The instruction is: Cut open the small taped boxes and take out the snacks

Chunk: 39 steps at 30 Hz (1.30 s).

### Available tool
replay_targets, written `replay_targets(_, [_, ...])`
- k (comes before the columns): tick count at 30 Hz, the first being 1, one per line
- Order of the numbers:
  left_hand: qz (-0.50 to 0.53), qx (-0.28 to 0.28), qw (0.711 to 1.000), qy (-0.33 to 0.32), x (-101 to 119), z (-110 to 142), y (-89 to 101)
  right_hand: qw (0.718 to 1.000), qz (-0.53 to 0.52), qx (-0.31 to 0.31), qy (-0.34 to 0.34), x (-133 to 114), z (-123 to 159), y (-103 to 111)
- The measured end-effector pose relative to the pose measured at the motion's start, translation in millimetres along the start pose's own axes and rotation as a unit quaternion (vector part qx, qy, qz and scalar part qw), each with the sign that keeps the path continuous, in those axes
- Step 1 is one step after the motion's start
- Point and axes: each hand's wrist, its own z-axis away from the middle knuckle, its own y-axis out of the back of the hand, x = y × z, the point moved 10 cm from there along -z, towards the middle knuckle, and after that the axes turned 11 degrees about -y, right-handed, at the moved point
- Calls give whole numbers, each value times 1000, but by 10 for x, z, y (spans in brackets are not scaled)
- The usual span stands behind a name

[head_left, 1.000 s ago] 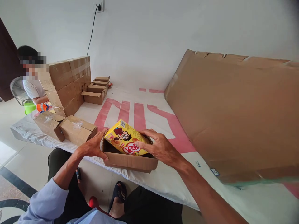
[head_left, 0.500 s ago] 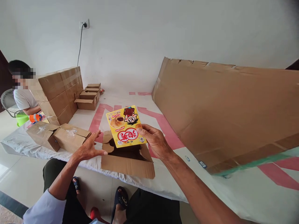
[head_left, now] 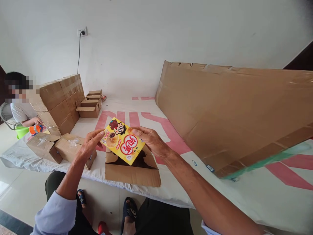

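Note:
A yellow snack box [head_left: 124, 141] with a cartoon face and red lettering is held tilted between both hands. My left hand [head_left: 93, 141] grips its left edge with the thumb on the front. On the opposite side, my right hand [head_left: 153, 140] pinches the box's right edge, thumb also on the front and fingers behind. Directly below the snack box stands an open cardboard carton [head_left: 132, 174], its dark inside partly covered by the snack box.
Two taped cartons [head_left: 69, 145] lie left of the open one. Behind them are stacked cartons [head_left: 61, 99] and several open cartons [head_left: 89, 111]. A large cardboard sheet [head_left: 232, 114] leans at the right. A person [head_left: 22, 111] sits far left beside an orange object [head_left: 34, 130].
My left hand has come in and closed on the snack box's left edge. The snack box has turned clockwise and shifted slightly left and down. The camera view has shifted a little.

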Motion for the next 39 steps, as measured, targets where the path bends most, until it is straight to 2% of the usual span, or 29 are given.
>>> replay_targets(2, [4,-12,1000,12,-60,52,-55,999,-43,14,11,37,-29,61])
replay_targets(3, [12,3,1000,8,-73,76,-51,998,-65,15,18,64,-37,68])
replay_targets(6, [64,97,993,-20,-74,165,11,995,-100,1,27,179,-40,-47])
replay_targets(8, [93,116,989,-24,-90,230,-50,995,-95,-12,26,243,-35,-203])
replay_targets(12, [98,59,993,23,-176,339,-243,994,-103,-29,34,218,-40,-421])
replay_targets(17, [75,62,995,37,-121,350,-9,994,-69,-82,20,151,-97,-478])
replay_targets(20, [58,24,996,56,-118,281,2,995,-51,-83,8,213,-160,-471])
replay_targets(23, [56,39,997,20,-108,146,13,997,-39,-73,-4,330,-265,-484])
replay_targets(25, [48,50,998,11,-180,52,20,997,-24,-67,-23,437,-355,-487])
replay_targets(32, [39,51,997,49,-599,-105,95,995,-31,-61,-68,673,-557,-383])
replay_targets(39, [23,70,994,77,-728,-150,167,994,-34,-65,-75,749,-590,-363])
